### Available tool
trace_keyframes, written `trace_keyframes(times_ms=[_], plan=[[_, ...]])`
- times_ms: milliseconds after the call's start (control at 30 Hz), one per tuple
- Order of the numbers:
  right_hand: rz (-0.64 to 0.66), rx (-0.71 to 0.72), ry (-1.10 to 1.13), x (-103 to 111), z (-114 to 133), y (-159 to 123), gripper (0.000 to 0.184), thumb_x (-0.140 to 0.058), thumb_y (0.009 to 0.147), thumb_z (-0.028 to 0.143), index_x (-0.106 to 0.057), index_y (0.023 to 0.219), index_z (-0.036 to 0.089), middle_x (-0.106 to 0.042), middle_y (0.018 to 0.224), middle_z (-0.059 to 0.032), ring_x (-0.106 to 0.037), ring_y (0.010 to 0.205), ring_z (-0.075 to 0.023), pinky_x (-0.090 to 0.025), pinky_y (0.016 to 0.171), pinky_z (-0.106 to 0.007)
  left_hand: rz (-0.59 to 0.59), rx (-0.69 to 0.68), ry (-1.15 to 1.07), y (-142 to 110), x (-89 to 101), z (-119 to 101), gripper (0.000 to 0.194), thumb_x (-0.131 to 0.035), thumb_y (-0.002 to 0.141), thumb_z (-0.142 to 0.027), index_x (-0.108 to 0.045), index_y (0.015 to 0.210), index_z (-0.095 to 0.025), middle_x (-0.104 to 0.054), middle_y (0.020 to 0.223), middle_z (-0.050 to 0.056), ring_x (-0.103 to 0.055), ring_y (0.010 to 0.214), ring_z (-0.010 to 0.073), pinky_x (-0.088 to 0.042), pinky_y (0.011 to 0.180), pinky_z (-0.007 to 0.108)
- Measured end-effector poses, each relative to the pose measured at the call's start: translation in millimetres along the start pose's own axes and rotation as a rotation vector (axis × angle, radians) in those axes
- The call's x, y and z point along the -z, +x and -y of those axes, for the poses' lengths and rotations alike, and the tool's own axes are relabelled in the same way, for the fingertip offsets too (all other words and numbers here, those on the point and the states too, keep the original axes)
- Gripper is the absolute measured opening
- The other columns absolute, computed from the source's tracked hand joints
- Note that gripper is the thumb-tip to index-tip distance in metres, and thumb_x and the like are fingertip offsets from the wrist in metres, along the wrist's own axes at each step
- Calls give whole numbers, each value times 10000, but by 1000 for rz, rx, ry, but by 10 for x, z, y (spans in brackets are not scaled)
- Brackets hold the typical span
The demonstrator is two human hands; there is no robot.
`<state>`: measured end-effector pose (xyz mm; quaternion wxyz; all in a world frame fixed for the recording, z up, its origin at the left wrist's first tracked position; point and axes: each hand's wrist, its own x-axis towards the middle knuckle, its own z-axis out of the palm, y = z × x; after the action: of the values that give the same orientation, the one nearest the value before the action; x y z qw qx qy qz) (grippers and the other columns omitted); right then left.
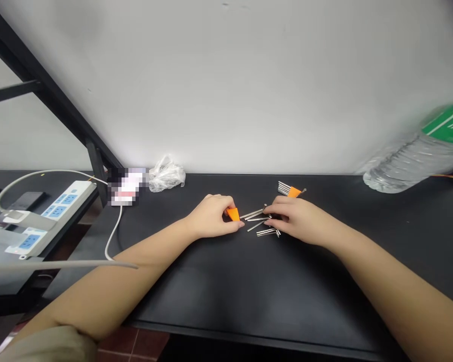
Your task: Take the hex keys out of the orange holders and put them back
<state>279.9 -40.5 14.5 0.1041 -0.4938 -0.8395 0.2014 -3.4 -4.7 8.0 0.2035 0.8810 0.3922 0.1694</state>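
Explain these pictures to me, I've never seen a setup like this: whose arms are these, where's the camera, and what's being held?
There is no machine here. One camera worn on a person's head looks down at their own two bare arms. The left hand grips a small orange piece. The right hand lies over loose thin metal rods, beside an orange holder with metal rods. All this is on a black tabletop; a plastic water bottle sits at the far right.

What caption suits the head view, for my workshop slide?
Left hand pinching an orange plastic piece, right hand over loose steel rods on a black benchtop.
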Motion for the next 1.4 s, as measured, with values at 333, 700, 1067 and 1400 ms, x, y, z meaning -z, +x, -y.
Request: trace_keyframes(times_ms=[333, 700, 1067, 1400], plan=[[-35, 1, 3, -96, -36, 34, 256, -557, 959, 341, -660, 1183, 271, -679, 1007, -51, -649, 859, -210, -504, 728, -334, 12, 1, 7, 3, 24, -15, 336, -747, 785, -524, -638, 873, -218, -676, 842, 7, -617, 809, 198, -472, 822, 355], [16, -29, -6, -25, -77, 29, 193, -518, 941, 295, -688, 1022, 257, -693, 977, -44, -643, 790, -198, -498, 718, -339, 2, -11, 9, 7, -9, 18, 345, -754, 782, -529, -632, 877, -221, -676, 841, 6, -622, 807, 199, -470, 829, 353], [205, -39, 22, 128, 115, -114, 89, -613, 856, 328, -653, 897, 260, -680, 869, -29, -598, 655, -179, -437, 543, -295, 16, -2, 16, 6, 9, -6, 357, -752, 782, -542, -629, 884, -224, -692, 859, 10, -638, 820, 208, -465, 890, 386], [-60, -71, 0, -20, 179, 1, 164, -580, 920, 370, -663, 989, 248, -683, 847, -33, -615, 721, -198, -451, 633, -315, 28, -3, 19, 20, 20, -20, 347, -753, 782, -534, -642, 886, -222, -685, 859, 12, -638, 834, 210, -472, 860, 365]])
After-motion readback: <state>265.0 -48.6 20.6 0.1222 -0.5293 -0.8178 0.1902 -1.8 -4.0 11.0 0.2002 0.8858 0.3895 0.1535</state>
